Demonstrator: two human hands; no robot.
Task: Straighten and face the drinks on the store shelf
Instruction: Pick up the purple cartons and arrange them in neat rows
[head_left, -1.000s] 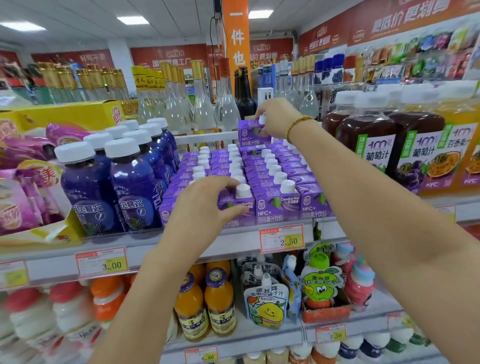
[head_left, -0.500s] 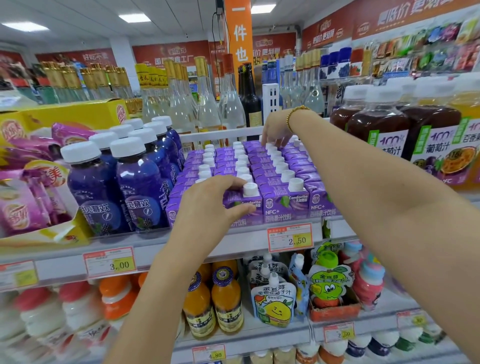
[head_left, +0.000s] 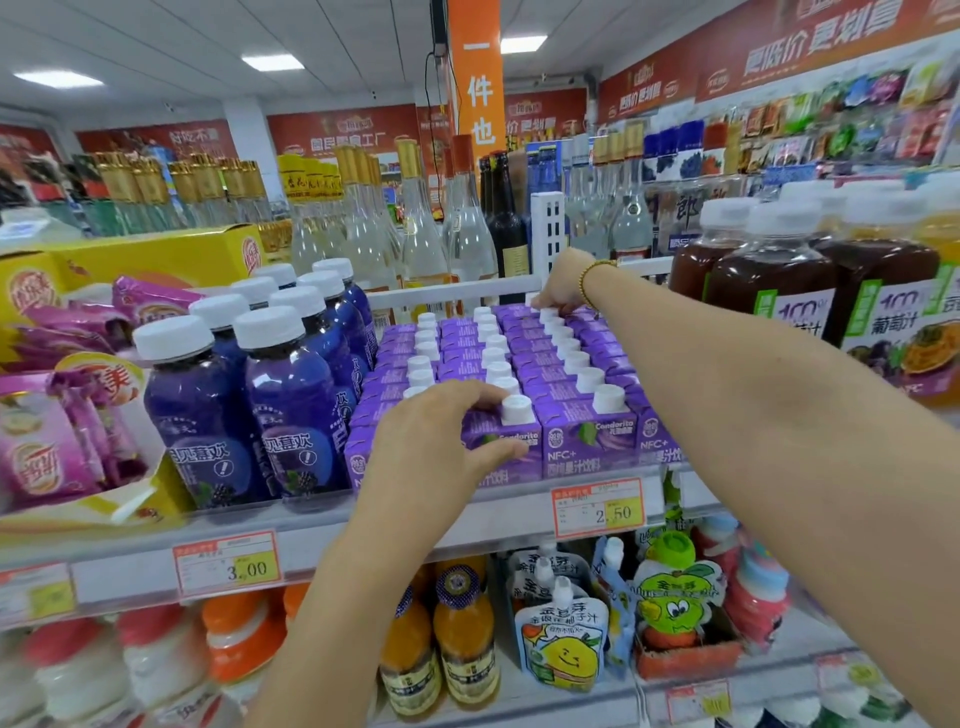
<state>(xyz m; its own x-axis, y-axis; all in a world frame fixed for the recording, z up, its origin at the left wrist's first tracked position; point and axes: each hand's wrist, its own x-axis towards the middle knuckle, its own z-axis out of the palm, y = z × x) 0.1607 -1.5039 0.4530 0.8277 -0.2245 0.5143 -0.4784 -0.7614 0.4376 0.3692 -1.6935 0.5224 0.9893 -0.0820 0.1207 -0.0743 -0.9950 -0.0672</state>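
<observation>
Purple juice cartons (head_left: 589, 436) with white caps stand in several rows on the shelf (head_left: 509, 514), labels facing out. My left hand (head_left: 431, 447) grips the front carton (head_left: 511, 441) of a middle row, thumb on its face and fingers over its top. At the far end of a right-hand row my right hand (head_left: 563, 283) reaches in and pinches the rearmost carton (head_left: 522, 312) by its top. That carton sits down in line with the others.
Dark blue bottles (head_left: 291, 410) with white caps stand left of the cartons. Brown and orange juice bottles (head_left: 769, 280) stand to the right. A white rail (head_left: 452, 296) bounds the shelf's back, with glass bottles behind it. Pouches and small bottles fill the lower shelf.
My right hand had a purple carton lifted above the back of the rows; it has come down and the carton now stands in the rearmost spot. My left hand has stayed on the front carton.
</observation>
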